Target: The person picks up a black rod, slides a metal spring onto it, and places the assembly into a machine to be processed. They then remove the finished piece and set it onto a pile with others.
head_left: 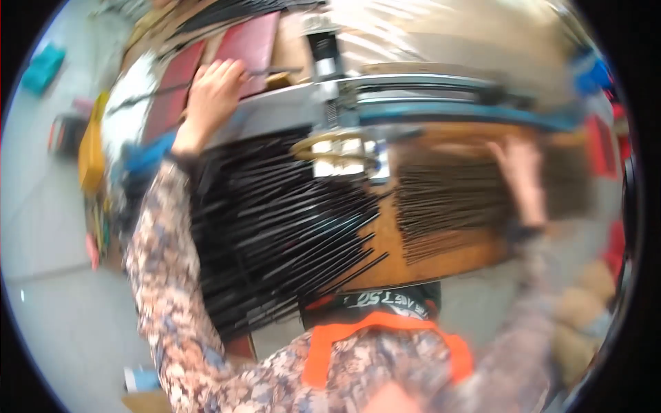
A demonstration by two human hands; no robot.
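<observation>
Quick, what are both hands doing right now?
Left hand: fingers curled at the dark red sheet and a thin black rod; grip unclear.
Right hand: laid flat on the thin black sticks, blurred, looks open.

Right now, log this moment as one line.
left hand: grip around thin black rod | right hand: blurred, resting on black sticks | wooden board: black sticks spread across | metal machine behind

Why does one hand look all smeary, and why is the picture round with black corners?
Head view: the right hand and the thin dark sticks under it are smeared by motion blur; the left hand is sharper. Bright glare washes out the top. The fisheye lens makes the round picture and bends the metal bar.
</observation>
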